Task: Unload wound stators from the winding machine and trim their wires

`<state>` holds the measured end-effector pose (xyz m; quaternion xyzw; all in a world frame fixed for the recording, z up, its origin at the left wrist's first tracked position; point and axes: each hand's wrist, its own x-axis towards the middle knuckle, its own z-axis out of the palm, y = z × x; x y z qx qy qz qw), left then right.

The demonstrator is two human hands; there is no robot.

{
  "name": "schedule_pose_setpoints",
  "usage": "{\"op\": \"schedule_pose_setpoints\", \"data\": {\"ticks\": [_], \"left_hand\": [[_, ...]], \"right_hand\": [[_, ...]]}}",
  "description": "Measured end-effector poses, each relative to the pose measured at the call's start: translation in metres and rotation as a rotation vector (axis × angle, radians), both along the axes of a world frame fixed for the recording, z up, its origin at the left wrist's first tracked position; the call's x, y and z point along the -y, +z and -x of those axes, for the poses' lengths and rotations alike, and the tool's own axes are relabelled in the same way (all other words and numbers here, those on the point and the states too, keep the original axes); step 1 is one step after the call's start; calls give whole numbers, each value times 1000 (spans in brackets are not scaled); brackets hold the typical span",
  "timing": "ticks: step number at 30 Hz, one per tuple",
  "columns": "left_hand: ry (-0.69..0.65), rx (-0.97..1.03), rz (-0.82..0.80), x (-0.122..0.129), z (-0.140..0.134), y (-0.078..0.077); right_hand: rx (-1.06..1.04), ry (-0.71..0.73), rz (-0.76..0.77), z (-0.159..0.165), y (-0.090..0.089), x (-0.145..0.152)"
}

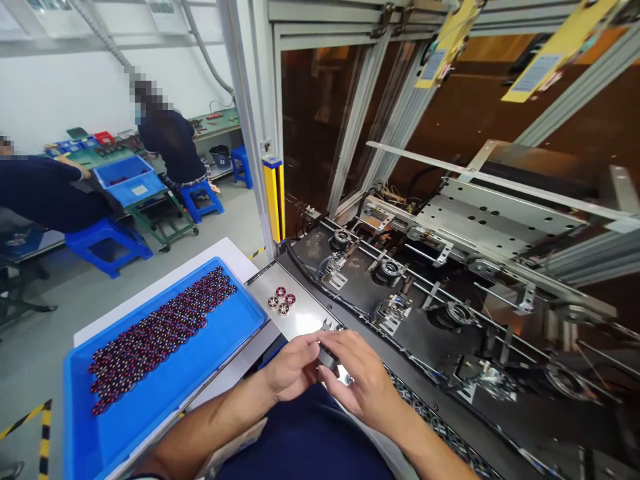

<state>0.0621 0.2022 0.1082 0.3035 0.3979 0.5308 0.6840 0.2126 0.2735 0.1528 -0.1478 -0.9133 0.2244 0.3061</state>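
Note:
In front of my body, both hands meet over the metal ledge. My left hand (293, 368) is closed, with thumb and fingers on a dark grey, round-edged part (327, 357). My right hand (364, 379) curls around the same part from the other side, its fingers across the top. Much of the part is hidden by the fingers, so its exact kind does not show. Just beyond the hands, several small round rotor-like pieces (284, 309) with red and pale markings lie on the bare metal plate (300, 325).
A blue tray (220, 347) at left holds rows of similar round pieces. The machine bed (360, 287) with rods and fixtures stretches right, behind a yellow light-curtain post (274, 200). Two people work at benches at back left, near blue stools (107, 243).

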Motion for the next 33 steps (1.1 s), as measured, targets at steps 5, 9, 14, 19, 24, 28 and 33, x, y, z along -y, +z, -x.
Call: {"op": "schedule_pose_setpoints", "data": {"ticks": [5, 9, 14, 19, 24, 28, 33], "left_hand": [[99, 397, 72, -5, -9, 19], [78, 417, 90, -5, -18, 25], [103, 294, 51, -6, -23, 24], [104, 157, -19, -8, -14, 12], [-10, 122, -71, -8, -2, 11], [-92, 125, -84, -14, 5, 7], [-90, 61, -82, -31, 13, -6]], "right_hand": [[-223, -167, 48, -4, 8, 9], [-249, -238, 18, -8, 1, 12], [-255, -296, 19, -16, -3, 13], [-54, -128, 331, -35, 12, 2], [204, 84, 756, -36, 38, -26], [295, 253, 894, -23, 47, -39], [265, 358, 808, -18, 42, -66]]}}
